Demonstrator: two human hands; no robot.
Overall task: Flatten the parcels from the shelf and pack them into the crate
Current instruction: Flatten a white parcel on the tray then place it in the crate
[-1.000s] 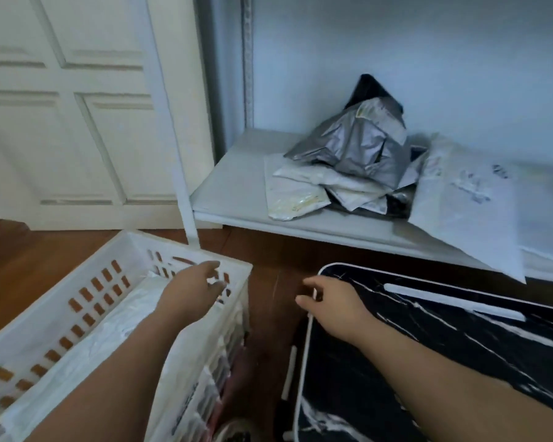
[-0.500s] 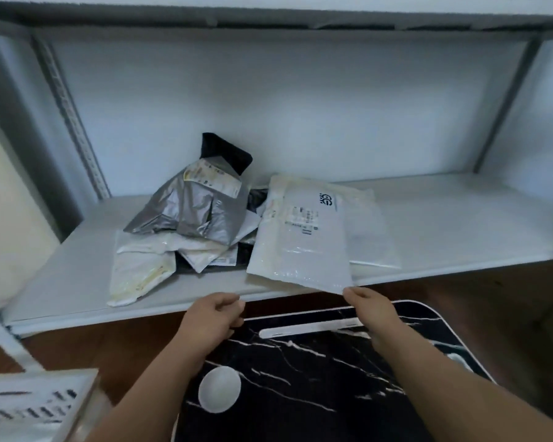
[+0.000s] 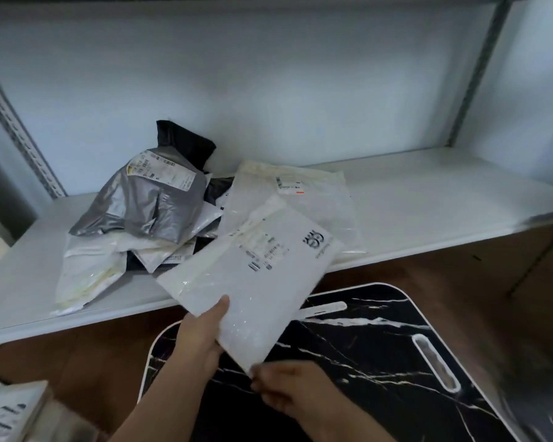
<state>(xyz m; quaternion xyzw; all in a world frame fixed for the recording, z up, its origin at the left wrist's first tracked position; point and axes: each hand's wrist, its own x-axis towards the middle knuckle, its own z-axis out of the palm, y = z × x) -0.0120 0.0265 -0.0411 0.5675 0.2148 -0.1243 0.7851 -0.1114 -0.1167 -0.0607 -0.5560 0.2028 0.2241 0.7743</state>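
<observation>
A flat white parcel (image 3: 256, 275) with a printed label and a black logo hangs half off the shelf (image 3: 428, 199), over the black marble-pattern board (image 3: 380, 362). My left hand (image 3: 201, 336) grips its left edge, thumb on top. My right hand (image 3: 284, 387) pinches its lowest corner. On the shelf remain a crumpled silver parcel (image 3: 141, 205), a black one (image 3: 186, 141) behind it, another white parcel (image 3: 300, 193) and several white ones (image 3: 90, 269) underneath. A corner of the white crate (image 3: 10, 409) shows at bottom left, blurred.
Grey slotted shelf uprights (image 3: 20, 135) stand at the left and at the right (image 3: 473, 74). The board lies on the brown wooden floor (image 3: 460, 269) below the shelf. The right half of the shelf is bare white surface.
The white parcel has been pulled forward off the shelf and turned. My left hand, loosely curled before, now grips its edge. My right hand has come down with the corner.
</observation>
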